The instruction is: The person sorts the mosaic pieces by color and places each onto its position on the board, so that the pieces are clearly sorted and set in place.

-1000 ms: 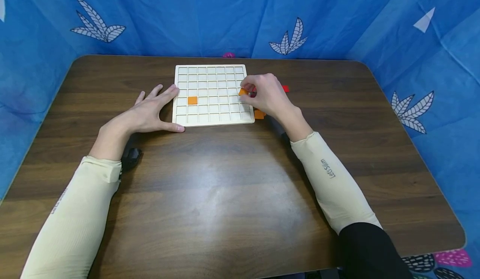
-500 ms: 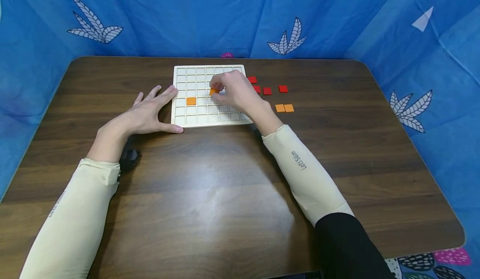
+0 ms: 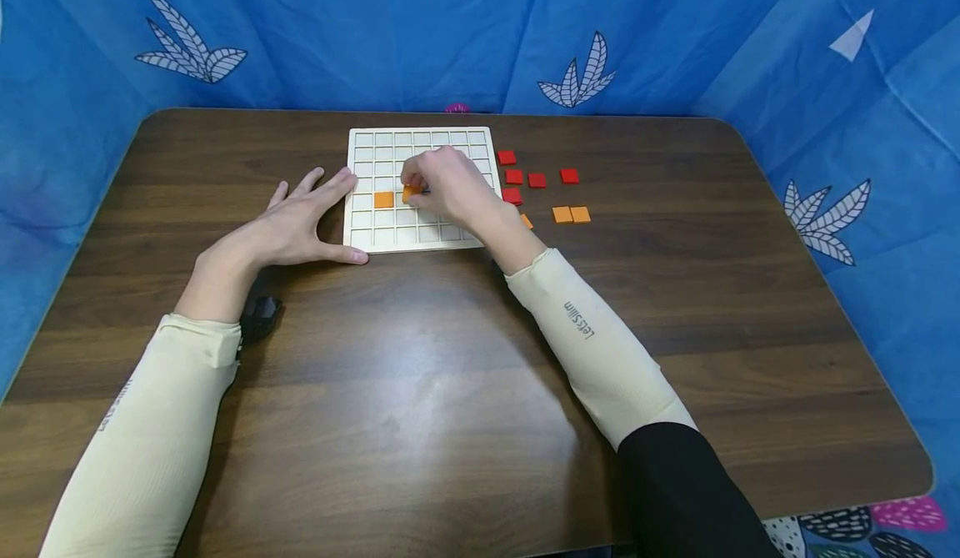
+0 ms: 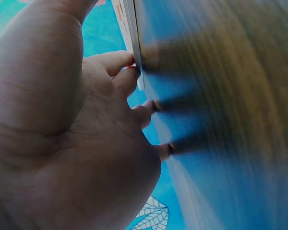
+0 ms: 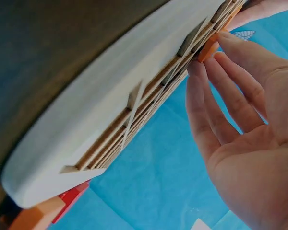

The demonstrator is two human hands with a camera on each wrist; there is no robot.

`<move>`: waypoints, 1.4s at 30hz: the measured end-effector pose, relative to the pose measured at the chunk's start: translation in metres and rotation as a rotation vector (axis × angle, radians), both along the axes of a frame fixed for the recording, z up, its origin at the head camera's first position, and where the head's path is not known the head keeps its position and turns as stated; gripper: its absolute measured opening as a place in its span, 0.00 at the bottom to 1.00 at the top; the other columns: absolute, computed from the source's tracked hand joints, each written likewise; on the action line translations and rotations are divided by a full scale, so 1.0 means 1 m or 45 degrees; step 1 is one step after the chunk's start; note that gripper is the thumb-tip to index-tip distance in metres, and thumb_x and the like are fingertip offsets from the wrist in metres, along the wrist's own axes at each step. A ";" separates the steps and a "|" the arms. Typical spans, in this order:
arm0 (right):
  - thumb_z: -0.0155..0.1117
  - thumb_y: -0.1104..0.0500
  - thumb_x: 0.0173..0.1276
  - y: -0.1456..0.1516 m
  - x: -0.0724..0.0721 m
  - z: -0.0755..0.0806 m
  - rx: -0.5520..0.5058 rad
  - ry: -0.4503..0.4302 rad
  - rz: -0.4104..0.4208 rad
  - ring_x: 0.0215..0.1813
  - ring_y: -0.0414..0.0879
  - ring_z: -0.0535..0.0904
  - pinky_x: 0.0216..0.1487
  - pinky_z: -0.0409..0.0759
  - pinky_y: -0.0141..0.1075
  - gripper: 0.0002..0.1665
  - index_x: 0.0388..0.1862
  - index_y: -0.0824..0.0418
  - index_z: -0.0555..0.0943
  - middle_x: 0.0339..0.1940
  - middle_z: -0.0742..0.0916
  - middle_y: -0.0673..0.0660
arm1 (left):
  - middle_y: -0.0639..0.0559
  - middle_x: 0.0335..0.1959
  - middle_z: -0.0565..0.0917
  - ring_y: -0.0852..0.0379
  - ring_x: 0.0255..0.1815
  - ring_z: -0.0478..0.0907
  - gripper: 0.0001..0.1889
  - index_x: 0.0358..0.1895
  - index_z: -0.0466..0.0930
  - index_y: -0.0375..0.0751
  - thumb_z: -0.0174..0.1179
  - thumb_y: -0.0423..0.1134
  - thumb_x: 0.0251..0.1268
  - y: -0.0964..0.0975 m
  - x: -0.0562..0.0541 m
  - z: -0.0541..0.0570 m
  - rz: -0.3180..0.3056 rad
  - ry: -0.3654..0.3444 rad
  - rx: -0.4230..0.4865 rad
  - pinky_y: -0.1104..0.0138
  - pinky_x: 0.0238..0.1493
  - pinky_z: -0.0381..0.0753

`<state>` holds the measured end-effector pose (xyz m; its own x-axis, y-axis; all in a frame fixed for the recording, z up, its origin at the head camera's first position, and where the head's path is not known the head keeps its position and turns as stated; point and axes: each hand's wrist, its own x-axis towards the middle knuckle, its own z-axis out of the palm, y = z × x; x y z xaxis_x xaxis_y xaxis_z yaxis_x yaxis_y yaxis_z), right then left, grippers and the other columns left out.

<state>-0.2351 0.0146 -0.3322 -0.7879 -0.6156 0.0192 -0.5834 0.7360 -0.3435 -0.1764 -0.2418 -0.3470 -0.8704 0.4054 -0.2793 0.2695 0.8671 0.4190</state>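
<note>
A white grid board [image 3: 442, 239] with square cells lies on the table. One orange square tile [image 3: 383, 199] sits in a cell on its left side. My right hand [image 3: 453, 183] pinches a second orange tile [image 5: 210, 48] between thumb and fingertips, tilted at the cells just right of the first one. With fingers spread, my left hand [image 3: 292, 224] rests at the board's left edge, thumb by the near left corner. In the left wrist view, the left fingertips [image 4: 129, 72] touch the board's side and the tabletop.
Several red tiles [image 3: 536, 180] lie right of the board. Two orange tiles [image 3: 571, 214] lie side by side further right, and another orange tile [image 3: 527, 221] is partly hidden by the right wrist. A blue patterned cloth [image 3: 450, 32] hangs behind the table [image 3: 420, 391].
My right hand has carried the orange tile leftward from the board's right edge to beside the placed tile, uncovering the red and orange tiles. The left hand has stayed at the edge.
</note>
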 end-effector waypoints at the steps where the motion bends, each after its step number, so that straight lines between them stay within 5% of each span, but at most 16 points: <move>1: 0.74 0.58 0.71 -0.001 0.001 0.000 0.005 0.008 0.008 0.48 0.43 0.84 0.57 0.81 0.34 0.11 0.50 0.56 0.89 0.45 0.91 0.51 | 0.51 0.90 0.36 0.37 0.89 0.27 0.67 0.88 0.36 0.48 0.73 0.69 0.57 0.000 0.000 0.000 0.001 0.001 0.002 0.31 0.80 0.24; 11: 0.72 0.62 0.70 -0.008 0.010 -0.002 0.040 0.141 0.101 0.45 0.45 0.85 0.52 0.82 0.37 0.08 0.47 0.57 0.90 0.42 0.92 0.51 | 0.53 0.90 0.36 0.38 0.89 0.27 0.67 0.88 0.36 0.49 0.72 0.71 0.57 -0.001 0.001 0.000 0.003 0.003 0.014 0.31 0.80 0.24; 21: 0.70 0.59 0.75 -0.010 0.018 -0.002 0.149 0.117 0.152 0.53 0.48 0.83 0.60 0.81 0.37 0.14 0.57 0.55 0.89 0.51 0.92 0.51 | 0.52 0.90 0.36 0.38 0.89 0.27 0.67 0.88 0.37 0.49 0.72 0.71 0.57 -0.001 -0.001 -0.001 0.004 0.002 0.005 0.31 0.81 0.25; 30: 0.66 0.59 0.74 -0.001 0.022 -0.001 0.032 0.106 0.157 0.44 0.46 0.80 0.50 0.80 0.36 0.13 0.53 0.58 0.88 0.45 0.91 0.52 | 0.52 0.90 0.35 0.37 0.89 0.27 0.67 0.88 0.36 0.48 0.72 0.71 0.57 0.001 0.000 0.000 -0.001 0.003 -0.006 0.31 0.80 0.25; 42: 0.66 0.53 0.77 0.035 0.026 0.005 -0.027 0.076 0.053 0.63 0.49 0.85 0.69 0.80 0.40 0.20 0.63 0.58 0.86 0.61 0.90 0.54 | 0.50 0.90 0.38 0.37 0.89 0.29 0.67 0.88 0.39 0.47 0.73 0.69 0.57 0.003 0.002 0.000 0.004 0.023 0.005 0.30 0.80 0.26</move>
